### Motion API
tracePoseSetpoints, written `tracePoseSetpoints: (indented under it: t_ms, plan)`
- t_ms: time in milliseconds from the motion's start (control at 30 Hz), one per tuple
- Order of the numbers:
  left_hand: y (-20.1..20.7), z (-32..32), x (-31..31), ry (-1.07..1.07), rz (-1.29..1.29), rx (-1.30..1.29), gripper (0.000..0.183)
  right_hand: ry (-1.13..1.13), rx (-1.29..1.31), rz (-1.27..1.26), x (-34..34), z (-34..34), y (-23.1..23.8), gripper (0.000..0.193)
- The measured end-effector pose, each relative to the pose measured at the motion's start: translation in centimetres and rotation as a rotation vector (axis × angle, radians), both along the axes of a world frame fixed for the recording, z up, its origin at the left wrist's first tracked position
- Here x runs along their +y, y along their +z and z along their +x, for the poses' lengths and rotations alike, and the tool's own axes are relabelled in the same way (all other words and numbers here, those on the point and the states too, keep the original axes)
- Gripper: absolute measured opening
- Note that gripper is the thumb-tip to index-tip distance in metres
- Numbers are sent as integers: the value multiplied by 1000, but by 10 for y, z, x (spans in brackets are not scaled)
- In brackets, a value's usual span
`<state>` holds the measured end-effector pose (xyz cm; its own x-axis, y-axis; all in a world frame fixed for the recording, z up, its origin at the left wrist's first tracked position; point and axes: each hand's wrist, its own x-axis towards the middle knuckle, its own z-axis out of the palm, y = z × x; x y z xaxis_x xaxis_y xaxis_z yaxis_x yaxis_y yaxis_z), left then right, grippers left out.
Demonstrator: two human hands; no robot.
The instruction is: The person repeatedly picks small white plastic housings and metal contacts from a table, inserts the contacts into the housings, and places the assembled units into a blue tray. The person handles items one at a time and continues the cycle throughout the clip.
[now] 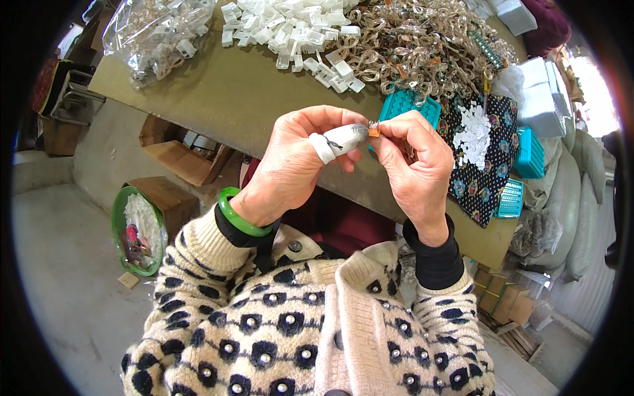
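Pinching a small orange piece in right grip: probably light, stiff; best held by edges. Cannot tell closure of left grip.

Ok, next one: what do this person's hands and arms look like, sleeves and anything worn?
The left hand has a white thumb cover with a dark-smudged tip and a dark mark, plus a bright green bangle at the wrist. The right hand shows no cover or bangle. Black cuffs meet cream knit sleeves with black patches.
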<state>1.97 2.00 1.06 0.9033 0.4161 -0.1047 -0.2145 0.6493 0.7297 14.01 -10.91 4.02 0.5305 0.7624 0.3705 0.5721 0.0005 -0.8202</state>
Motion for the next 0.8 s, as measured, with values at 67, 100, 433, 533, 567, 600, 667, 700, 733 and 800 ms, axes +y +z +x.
tracePoseSetpoints:
  t_ms: [67, 100, 433, 533, 567, 600, 667, 700, 733, 800]
  plan:
    - [-2, -2, -1, -42, -16, -25, 23, 8, -21, -1, -4, 0, -1, 6]
    - [-3, -4, -3, -39, -33, -26, 22, 17, -3, 2, -5, 0, -1, 8]
    - [-9, 0, -7, -311, -406, -190, 20, 131, 436, 91, -12, -1, -6, 4]
    - [-12, 1, -8, -356, -432, -228, 24, 149, 613, 98, -14, -3, -3, 3]
    - [-13, 1, -8, -365, -433, -227, 25, 152, 656, 94, -14, -3, -2, 3]
    - [-14, 1, -8, -351, -471, -222, 24, 151, 634, 65, -14, -2, -1, 3]
    - [-15, 0, -6, -325, -535, -206, 27, 139, 611, -2, -14, 0, 0, 2]
    - [-15, 0, -5, -326, -530, -193, 27, 147, 575, -21, -14, 0, 0, 2]
    - [-16, 0, -4, -321, -529, -186, 27, 156, 547, -38, -14, 1, 0, 2]
    - [-15, 1, -3, -309, -476, -160, 24, 146, 539, -65, -13, 2, 0, 2]
